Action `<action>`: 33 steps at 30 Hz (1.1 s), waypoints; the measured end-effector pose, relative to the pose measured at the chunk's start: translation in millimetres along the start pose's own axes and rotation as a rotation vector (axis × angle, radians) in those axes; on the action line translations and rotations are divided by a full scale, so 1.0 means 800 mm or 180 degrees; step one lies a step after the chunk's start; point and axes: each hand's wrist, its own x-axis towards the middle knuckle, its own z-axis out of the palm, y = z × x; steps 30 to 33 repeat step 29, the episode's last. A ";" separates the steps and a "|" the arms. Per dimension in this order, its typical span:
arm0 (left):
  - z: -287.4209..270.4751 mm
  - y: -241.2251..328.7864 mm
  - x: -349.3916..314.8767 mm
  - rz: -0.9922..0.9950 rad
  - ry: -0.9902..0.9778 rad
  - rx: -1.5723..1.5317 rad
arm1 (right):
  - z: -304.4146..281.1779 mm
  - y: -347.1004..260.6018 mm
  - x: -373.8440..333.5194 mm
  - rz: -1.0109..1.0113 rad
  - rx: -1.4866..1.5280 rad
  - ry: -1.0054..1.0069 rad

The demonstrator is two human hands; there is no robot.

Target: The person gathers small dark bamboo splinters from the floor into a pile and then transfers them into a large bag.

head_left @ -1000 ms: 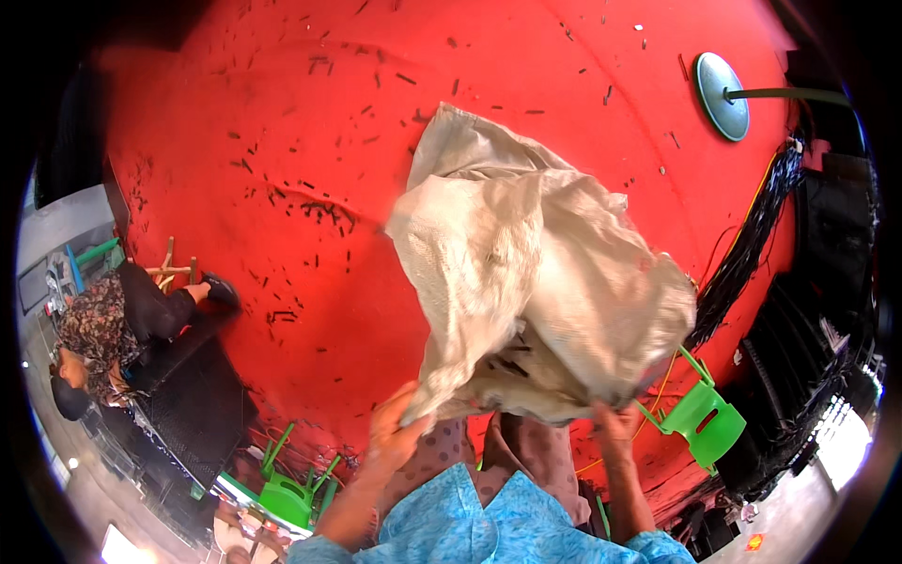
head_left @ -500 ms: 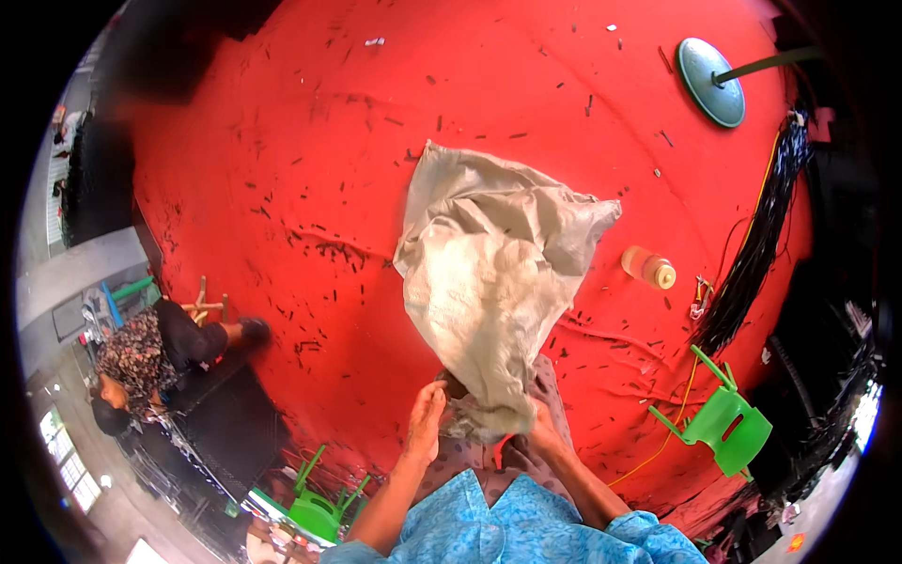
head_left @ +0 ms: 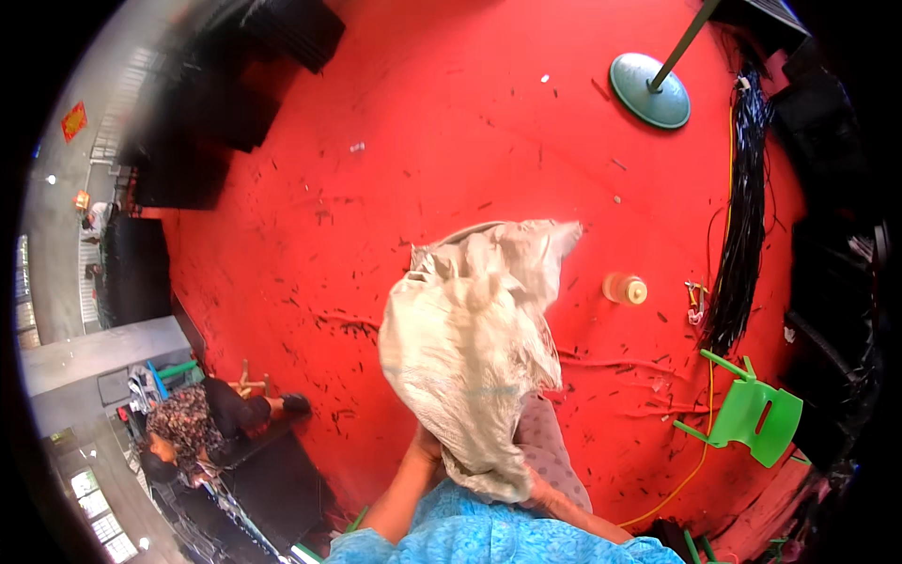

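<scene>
Got this big off-white woven sack (head_left: 470, 352) bunched up in front of me, hanging over the red floor (head_left: 395, 150). My left hand (head_left: 427, 442) has its grip clenched on the sack's lower edge; my right hand (head_left: 537, 481) is mostly buried under the fabric, so can't tell what that grip is doing. Small plastic bottle (head_left: 625, 289) lies off to the right, green chair (head_left: 752, 414) further out.
</scene>
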 end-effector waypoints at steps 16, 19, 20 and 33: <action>0.034 0.078 -0.047 0.0692 -0.1284 0.1590 | 0.037 0.051 0.016 -0.1995 0.0092 0.1032; 0.013 0.107 -0.068 0.0702 -0.1499 0.1986 | 0.002 0.119 0.018 -0.2630 0.1062 0.2362; 0.009 0.116 -0.073 0.0707 -0.1575 0.2125 | -0.004 0.144 0.009 -0.2779 0.1524 0.2514; 0.011 0.183 -0.123 0.0707 -0.2250 0.3606 | 0.065 0.390 0.010 -0.2411 0.3702 0.3500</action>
